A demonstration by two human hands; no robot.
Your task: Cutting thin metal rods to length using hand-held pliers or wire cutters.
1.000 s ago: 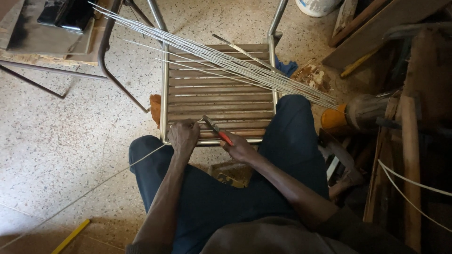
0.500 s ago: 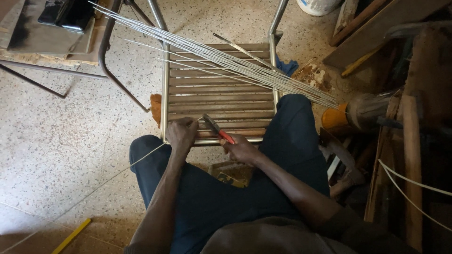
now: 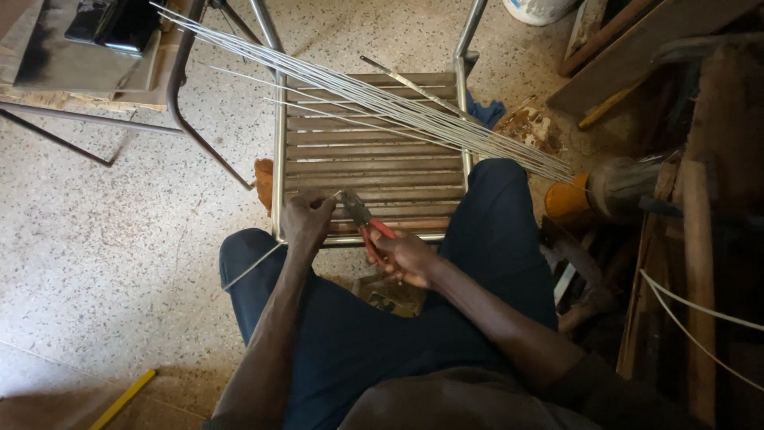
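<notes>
Little has shifted since the earlier frames: the left hand [image 3: 306, 223] stays at the near edge of the slatted seat [image 3: 374, 159], and the right hand [image 3: 406, 256] has kept its grip on the red-handled pliers [image 3: 362, 219], which have edged only slightly nearer the left fingers. Both hands are closed: the left pinches a thin wire [image 3: 253, 265] that runs from the seat's near left corner down past the knee toward the floor, and the right is wrapped around the plier handles, with the plier nose pointing at the spot where the left fingers hold the wire against the seat's near rail. Whether the plier nose is actually biting the wire is too small to tell. A bundle of long thin metal rods [image 3: 382, 99] lies slantwise across the far half of the seat, its ends reaching past the seat's right side toward an orange-and-dark tool [image 3: 609, 191] (a power tool of some kind, half hidden). Judging by the pose, the step in hand is fastening or bending the wire at the seat's near rail; the next move would call for a firm bite of the pliers close beside the left fingers and a steady left hold.
</notes>
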